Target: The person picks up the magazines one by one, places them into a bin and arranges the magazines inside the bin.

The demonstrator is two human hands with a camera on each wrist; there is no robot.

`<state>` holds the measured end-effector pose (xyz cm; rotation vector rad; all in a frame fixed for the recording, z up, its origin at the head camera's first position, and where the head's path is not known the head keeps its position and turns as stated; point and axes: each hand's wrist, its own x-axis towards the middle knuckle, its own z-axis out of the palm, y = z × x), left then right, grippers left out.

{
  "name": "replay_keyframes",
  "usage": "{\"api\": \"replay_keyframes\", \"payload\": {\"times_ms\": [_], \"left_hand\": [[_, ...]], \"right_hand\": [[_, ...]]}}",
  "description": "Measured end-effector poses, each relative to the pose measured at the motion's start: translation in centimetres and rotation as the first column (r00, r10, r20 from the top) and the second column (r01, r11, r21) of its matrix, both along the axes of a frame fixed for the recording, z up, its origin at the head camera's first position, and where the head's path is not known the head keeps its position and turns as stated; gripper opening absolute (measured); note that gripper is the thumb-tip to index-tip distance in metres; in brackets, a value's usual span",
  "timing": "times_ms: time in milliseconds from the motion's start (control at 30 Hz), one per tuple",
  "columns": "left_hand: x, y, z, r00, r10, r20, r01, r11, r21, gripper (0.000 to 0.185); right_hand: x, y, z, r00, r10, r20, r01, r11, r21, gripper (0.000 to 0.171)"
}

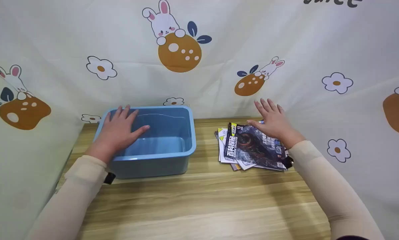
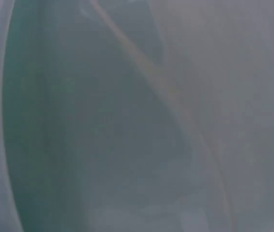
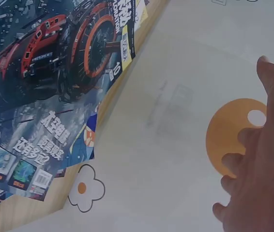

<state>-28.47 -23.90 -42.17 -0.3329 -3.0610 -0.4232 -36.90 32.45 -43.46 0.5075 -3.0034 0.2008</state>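
A blue plastic bin (image 1: 166, 155) stands on the wooden table at the left, with nothing seen inside it. My left hand (image 1: 119, 131) is spread over the bin's left side, its fingers straight and overlapping the far rim. The left wrist view is filled by the bin's smooth inner wall (image 2: 117, 121). To the right lies a loose stack of magazines, topped by a dark magazine (image 1: 252, 146) with a machine on its cover. Over the stack's far right part, my right hand (image 1: 272, 121) is held with fingers extended, holding nothing; the right wrist view shows it beside the magazine (image 3: 45, 82).
A pale curtain (image 1: 219, 80) printed with rabbits, oranges and flowers hangs behind the table and along both sides. The wooden table (image 1: 199, 203) stretches toward the front. Lower magazines (image 1: 221, 151) stick out at the stack's left edge.
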Motion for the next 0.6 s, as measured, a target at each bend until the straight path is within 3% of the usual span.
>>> {"api": "replay_keyframes", "payload": {"times_ms": [367, 600], "left_hand": [[2.8, -3.9, -0.4, 0.986, -0.004, -0.167, 0.016, 0.997, 0.070, 0.083], [4.7, -6.1, -1.2, 0.989, 0.063, -0.135, -0.036, 0.981, 0.191, 0.089]], "right_hand": [[2.0, 2.3, -1.5, 0.998, -0.004, -0.070, -0.010, 0.981, -0.193, 0.093], [3.8, 4.4, -3.1, 0.997, -0.027, -0.076, 0.006, 0.967, -0.255, 0.089]]}}
